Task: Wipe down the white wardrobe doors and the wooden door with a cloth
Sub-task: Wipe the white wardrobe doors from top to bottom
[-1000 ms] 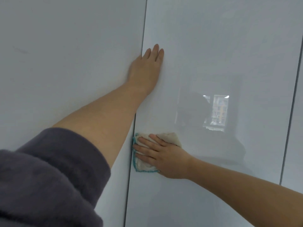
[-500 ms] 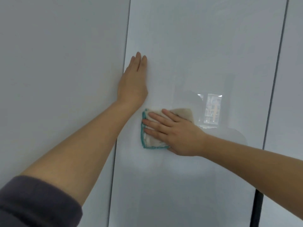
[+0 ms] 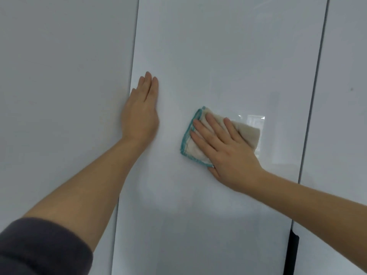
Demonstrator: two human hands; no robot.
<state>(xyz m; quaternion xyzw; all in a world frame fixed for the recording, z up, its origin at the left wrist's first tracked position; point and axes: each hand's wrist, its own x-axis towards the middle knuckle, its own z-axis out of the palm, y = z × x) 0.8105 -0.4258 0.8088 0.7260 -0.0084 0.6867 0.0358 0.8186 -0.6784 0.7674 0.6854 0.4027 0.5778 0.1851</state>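
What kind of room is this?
Probably a room at home, maybe a bedroom: tall glossy white wardrobe doors stand side by side, a window reflection shows on the middle one, and the right hand presses a cloth on it.

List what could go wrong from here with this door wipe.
1. The left hand lies flat and bare on the glossy middle door, so it may leave prints there.
2. The right hand only presses the cloth with straight fingers, no grip; the cloth could slip or bunch.
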